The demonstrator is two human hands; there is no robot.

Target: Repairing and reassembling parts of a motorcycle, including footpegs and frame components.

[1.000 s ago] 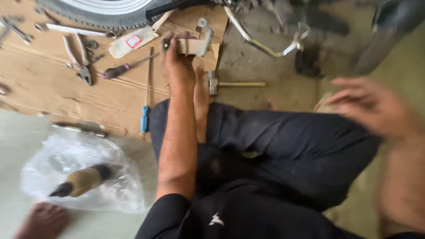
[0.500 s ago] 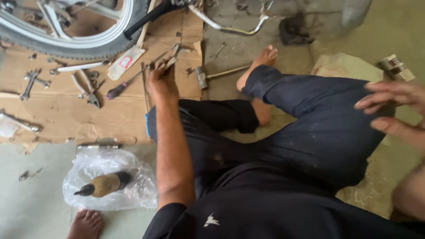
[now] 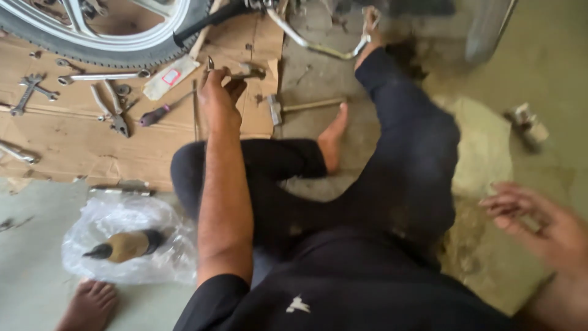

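Head view looks down on a person who sits on the floor in dark trousers and a dark shirt. Nearest, at the lower right of the frame, the right hand (image 3: 539,224) is blurred; its fingers are loosely curled and something small and pale seems to lie in them, but I cannot tell if it grips it. At the lower left, a bare foot (image 3: 89,304) of somebody rests on the grey floor, just beside a clear plastic bag (image 3: 125,236) with a brown and black cylinder-shaped part (image 3: 125,244) lying on it.

Further up, the left arm stretches from the bottom centre to the upper middle. The left hand (image 3: 217,101) is closed around a small metal tool (image 3: 242,75), which it holds above the cardboard sheet (image 3: 73,144); I cannot tell which kind of tool it is. On the cardboard, to the left of this hand, lie a screwdriver with a dark red handle (image 3: 160,113), pliers (image 3: 111,110) and several wrenches (image 3: 101,77). To the right of the hand, a hammer (image 3: 303,107) lies on the concrete, near the person's own bare foot (image 3: 334,138).

Farthest, at the upper left, a motorcycle wheel (image 3: 104,37) with a black tyre stands at the edge of the cardboard.
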